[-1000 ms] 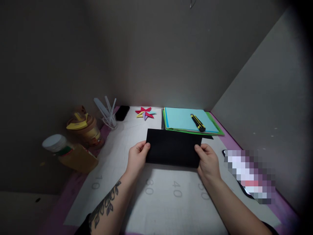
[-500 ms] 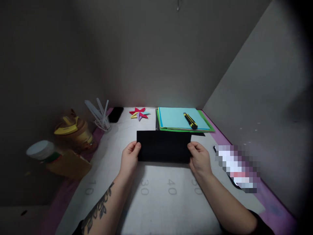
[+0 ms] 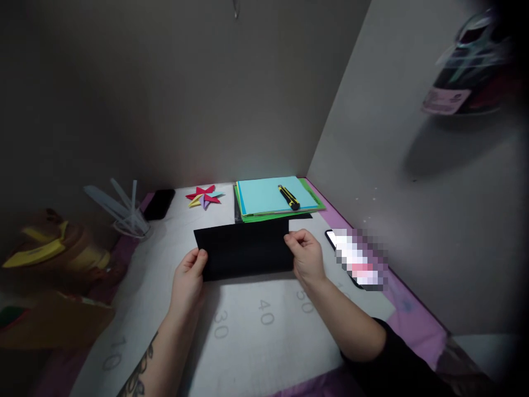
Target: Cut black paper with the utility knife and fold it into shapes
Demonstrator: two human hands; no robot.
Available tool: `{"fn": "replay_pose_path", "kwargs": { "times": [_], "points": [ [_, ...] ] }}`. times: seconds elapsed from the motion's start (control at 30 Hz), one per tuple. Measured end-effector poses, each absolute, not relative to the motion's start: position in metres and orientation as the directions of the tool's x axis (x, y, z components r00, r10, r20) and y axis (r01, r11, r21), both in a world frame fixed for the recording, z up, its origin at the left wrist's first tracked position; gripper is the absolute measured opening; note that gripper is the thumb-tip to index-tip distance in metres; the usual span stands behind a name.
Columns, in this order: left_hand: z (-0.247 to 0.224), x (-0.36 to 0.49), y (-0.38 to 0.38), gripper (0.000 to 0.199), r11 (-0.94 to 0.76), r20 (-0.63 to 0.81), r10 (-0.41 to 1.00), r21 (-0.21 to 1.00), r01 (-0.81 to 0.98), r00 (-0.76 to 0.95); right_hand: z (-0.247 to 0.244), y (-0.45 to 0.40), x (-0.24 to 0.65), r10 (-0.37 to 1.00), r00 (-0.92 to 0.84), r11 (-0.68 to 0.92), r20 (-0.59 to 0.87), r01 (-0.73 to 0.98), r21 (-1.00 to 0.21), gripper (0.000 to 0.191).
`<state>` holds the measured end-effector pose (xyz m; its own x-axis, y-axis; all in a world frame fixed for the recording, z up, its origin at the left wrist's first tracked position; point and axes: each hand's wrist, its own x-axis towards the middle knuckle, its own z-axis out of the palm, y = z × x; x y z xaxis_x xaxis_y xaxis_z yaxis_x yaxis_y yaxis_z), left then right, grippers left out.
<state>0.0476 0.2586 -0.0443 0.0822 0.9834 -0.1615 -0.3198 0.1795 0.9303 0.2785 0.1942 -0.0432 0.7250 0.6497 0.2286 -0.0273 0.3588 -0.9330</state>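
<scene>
A black rectangular sheet of paper [image 3: 248, 251] is stretched level between my two hands, above the white numbered mat [image 3: 248, 342]. My left hand [image 3: 188, 278] pinches its left edge, thumb on top. At the right edge my right hand [image 3: 308, 256] holds it between thumb and curled fingers. Behind the sheet lies a stack of coloured paper with a light blue sheet [image 3: 264, 196] on top, and a black and yellow utility knife [image 3: 289, 197] rests on it. A multicoloured folded paper star [image 3: 205, 197] lies to the left of the stack.
On the left stand a clear cup [image 3: 134, 223] with white strips, a brown and yellow container [image 3: 61, 251] and a cardboard piece [image 3: 58, 320]. A black phone [image 3: 159, 204] lies at the back left, a lit phone [image 3: 351, 256] on the right. Walls rise behind and at the right.
The view has turned to the right, so the table things appear further left and a hanging item shows on the right wall. Both hands still hold the black sheet, now slightly tilted in view.
</scene>
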Motion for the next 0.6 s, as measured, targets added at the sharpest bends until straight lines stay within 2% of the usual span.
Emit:
{"fn": "replay_pose_path", "kwargs": {
  "times": [0.27,0.6],
  "points": [
    [-0.0421,0.0487,0.2598,0.039,0.182,-0.167,0.983,0.931,-0.317,0.074,-0.0465,0.1929,0.2810,0.678,0.705,0.389,0.208,-0.104,-0.916,0.025],
    [-0.0413,0.0489,0.2587,0.037,0.193,-0.173,0.981,0.928,-0.318,0.090,-0.0480,0.1941,0.2819,0.679,0.697,0.380,0.230,-0.066,-0.923,0.024]
  ]
}}
